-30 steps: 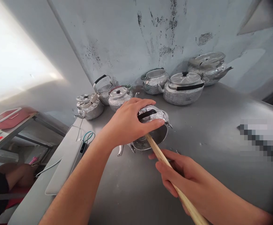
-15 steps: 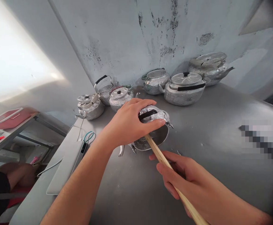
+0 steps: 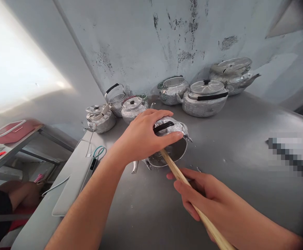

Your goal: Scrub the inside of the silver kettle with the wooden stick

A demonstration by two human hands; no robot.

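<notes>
We see the left hand (image 3: 143, 137) clasped over a kettle (image 3: 171, 146) lying on its side on the steel table (image 3: 245, 163), thumb near its black handle, open mouth facing us. The right hand (image 3: 206, 199) is closed around a wooden stick (image 3: 186, 184) whose far end goes into the kettle's mouth. More kettles (image 3: 205, 97) stand along the stained wall (image 3: 167, 38). A laptop (image 3: 72, 187) with cables lies at the table's left edge. We can read no brand or writing anywhere.

Tipped kettle (image 3: 171, 144) mid-table (image 3: 234, 163), stick (image 3: 177, 172) seemingly inside, other kettles (image 3: 205, 97) behind along wall (image 3: 141, 41)
</notes>
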